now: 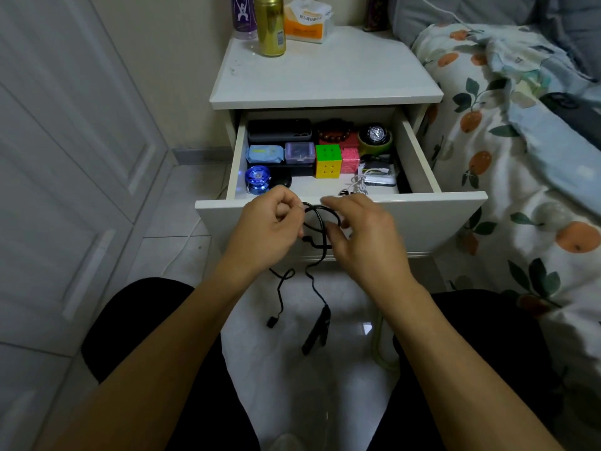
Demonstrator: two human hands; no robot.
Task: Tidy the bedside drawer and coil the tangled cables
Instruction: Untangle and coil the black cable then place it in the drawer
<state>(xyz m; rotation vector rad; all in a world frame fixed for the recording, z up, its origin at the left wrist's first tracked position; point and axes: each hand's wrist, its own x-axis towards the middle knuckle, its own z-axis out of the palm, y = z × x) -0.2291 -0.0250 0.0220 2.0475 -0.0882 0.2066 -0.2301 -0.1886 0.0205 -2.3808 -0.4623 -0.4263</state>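
Note:
A black cable (317, 222) forms a small loop in front of the open white drawer (432, 219). My left hand (266, 227) pinches the loop's left side with curled fingers. My right hand (361, 236) holds the loop's right side between thumb and fingers. Two loose ends hang below, one with a small plug (271, 321), the other with a longer black connector (317, 333). A white cable (359, 183) lies bunched inside the drawer near its front right.
The drawer holds a cube puzzle (328, 161), blue yo-yo (257, 179), pink box (350, 160), watch (375, 135), beads (335, 131) and small cases. On the nightstand top (325, 76) stand a gold can (270, 24), purple bottle (244, 14) and tissue pack (307, 19). A bed (520, 141) is right, a white door (65, 157) left.

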